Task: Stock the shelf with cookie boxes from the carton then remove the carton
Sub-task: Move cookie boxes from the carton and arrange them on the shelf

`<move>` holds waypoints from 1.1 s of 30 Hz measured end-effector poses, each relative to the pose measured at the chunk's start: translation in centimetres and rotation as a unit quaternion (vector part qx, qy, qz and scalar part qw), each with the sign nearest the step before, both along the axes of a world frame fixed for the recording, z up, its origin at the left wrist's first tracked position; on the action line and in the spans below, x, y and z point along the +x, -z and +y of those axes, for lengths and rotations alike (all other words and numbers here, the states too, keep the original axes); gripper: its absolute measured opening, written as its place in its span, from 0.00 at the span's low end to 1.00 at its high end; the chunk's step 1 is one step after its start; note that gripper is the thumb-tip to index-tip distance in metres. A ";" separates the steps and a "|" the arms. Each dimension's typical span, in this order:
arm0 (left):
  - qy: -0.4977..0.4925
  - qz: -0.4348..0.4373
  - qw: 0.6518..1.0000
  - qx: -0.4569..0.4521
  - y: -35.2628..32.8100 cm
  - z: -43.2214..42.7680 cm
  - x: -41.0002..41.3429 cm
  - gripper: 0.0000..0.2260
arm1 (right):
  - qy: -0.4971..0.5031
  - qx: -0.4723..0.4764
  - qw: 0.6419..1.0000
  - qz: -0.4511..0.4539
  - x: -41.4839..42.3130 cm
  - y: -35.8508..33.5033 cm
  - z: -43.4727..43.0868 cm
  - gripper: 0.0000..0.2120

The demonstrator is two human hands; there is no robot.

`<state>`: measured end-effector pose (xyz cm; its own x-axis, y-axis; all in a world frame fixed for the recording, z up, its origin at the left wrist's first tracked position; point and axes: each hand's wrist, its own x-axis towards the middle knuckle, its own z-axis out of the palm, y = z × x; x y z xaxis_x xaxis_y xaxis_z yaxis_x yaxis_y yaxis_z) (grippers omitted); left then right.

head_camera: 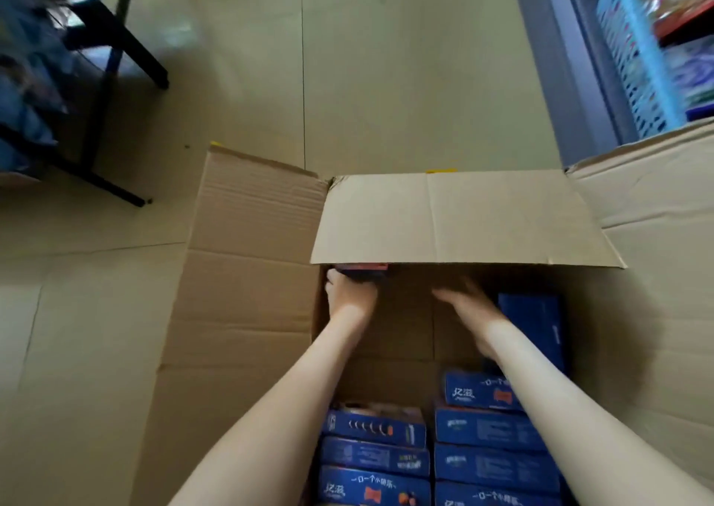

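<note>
Blue cookie boxes point(417, 455) nearest; left hand point(349, 293) grips far box point(361, 271); carton point(247, 273) middle bare.

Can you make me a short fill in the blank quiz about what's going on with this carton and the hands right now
1. The cookie boxes stacked in the carton are mostly ____ in colour.
2. The ____ hand grips a box at the carton's far corner, under the far flap.
3. The right hand reaches into the carton, holding ____.
4. The carton sits on the ____.

Missing words: blue; left; nothing; floor
</note>
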<state>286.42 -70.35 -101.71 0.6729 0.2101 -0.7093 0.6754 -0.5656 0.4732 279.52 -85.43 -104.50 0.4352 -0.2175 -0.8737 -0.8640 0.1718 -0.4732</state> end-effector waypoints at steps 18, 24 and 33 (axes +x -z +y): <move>-0.012 -0.020 0.995 -0.097 0.0 -0.6 -3.2 0.14 | 0.058 -0.123 0.986 -0.092 2.3 1.4 5.2 0.31; 0.029 0.062 0.998 -0.015 -10.4 0.4 -9.6 0.21 | -0.032 -0.104 0.994 -0.018 -4.6 -9.9 6.4 0.25; 0.018 -0.025 0.999 0.023 -41.2 -0.9 -10.9 0.15 | 0.032 -0.070 0.993 -0.093 -9.2 -40.8 5.5 0.12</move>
